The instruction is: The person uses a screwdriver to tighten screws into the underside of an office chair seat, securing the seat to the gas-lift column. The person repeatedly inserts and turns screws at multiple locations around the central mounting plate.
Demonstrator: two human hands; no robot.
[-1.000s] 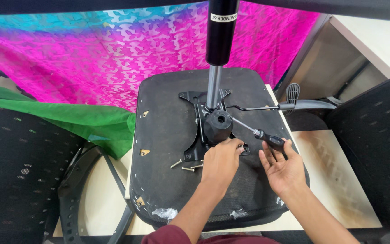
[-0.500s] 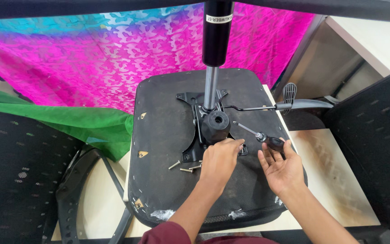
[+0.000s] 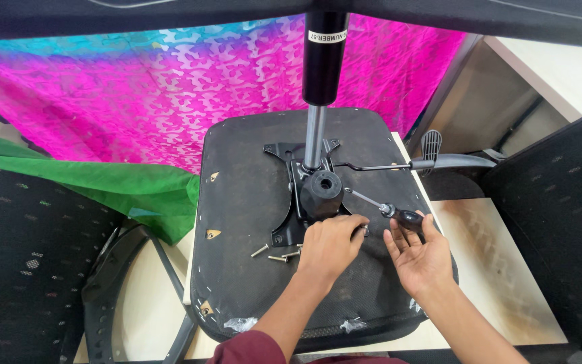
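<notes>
The head camera looks down on an upturned chair seat (image 3: 250, 202) lying flat on a pale table (image 3: 500, 283), its black underside up and a metal mounting plate (image 3: 291, 202) bolted at its middle. From that plate a gas cylinder (image 3: 322, 61) stands straight up toward the lens, and a thin lever (image 3: 399, 164) runs off to the right, ending in a grey paddle. The left hand (image 3: 328, 246) rests palm down at the near edge of the plate, fingers curled over something small (what they pinch, if anything, I cannot tell). The right hand (image 3: 419, 256) lies just beside it, palm turned up and fingers loosely spread, with the black handle of a screwdriver (image 3: 389, 210) resting across its fingertips; the shaft points up-left toward the plate's round black hub. A few loose screws (image 3: 274, 255) lie on the seat just left of the left hand. Behind the seat hangs a bright pink cloth (image 3: 170, 87), with a green cloth (image 3: 102, 182) bunched at the left.
</notes>
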